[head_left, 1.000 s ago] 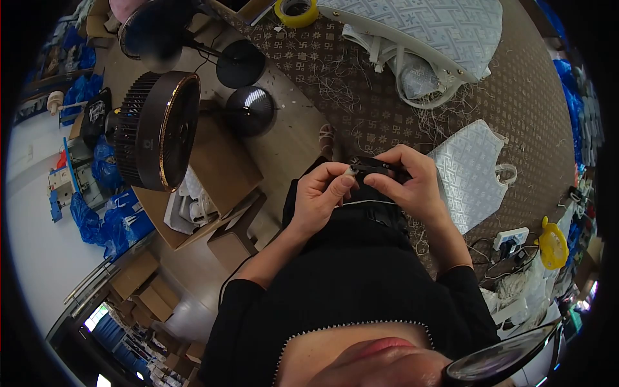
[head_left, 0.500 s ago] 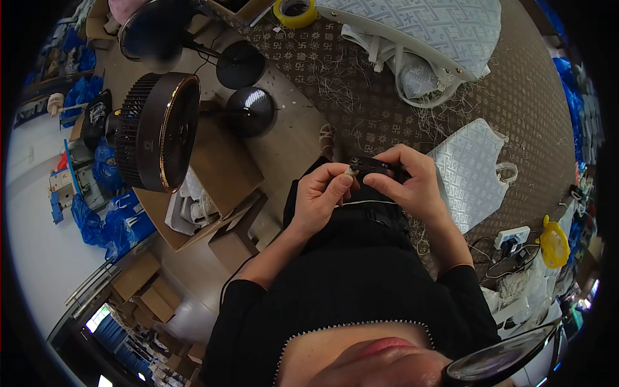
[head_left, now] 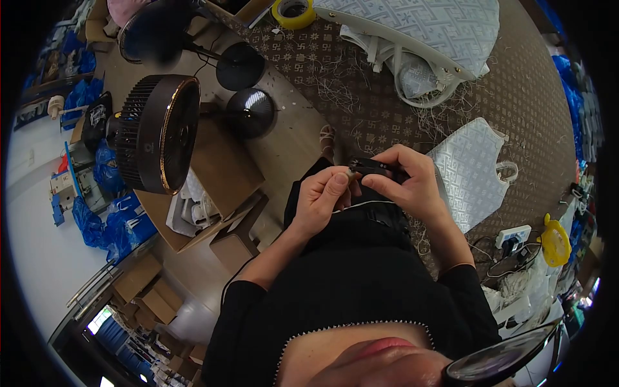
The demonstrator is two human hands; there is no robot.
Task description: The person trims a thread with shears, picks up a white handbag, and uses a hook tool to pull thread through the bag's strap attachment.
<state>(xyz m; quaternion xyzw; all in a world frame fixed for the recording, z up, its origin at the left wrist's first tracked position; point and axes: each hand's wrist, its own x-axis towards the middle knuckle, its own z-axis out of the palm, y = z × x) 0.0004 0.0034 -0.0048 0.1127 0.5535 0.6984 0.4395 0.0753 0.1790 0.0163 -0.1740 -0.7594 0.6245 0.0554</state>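
My left hand (head_left: 320, 198) is closed, thumb and finger pinching a small pale tip. A thin white cord (head_left: 369, 202) runs from below that hand across my lap. In my right hand (head_left: 412, 180) is a small black hand tool (head_left: 373, 167), whose exact kind I cannot make out. The tool's front end meets the pale tip at my left fingertips. Beyond my right hand lies a pale grey patterned bag piece (head_left: 472, 174) with a small loop handle. A larger patterned bag (head_left: 419, 29) with white handles lies farther off.
A dark fan (head_left: 155, 134) stands at the left by an open cardboard box (head_left: 222, 171) with white items inside. Loose threads litter the brown patterned surface (head_left: 380, 122). Yellow tape (head_left: 294, 13), a power strip (head_left: 514, 237) and a yellow object (head_left: 555, 241) lie around it.
Almost nothing differs. The black tool and my left fingertips have shifted very slightly; both hands keep their hold.
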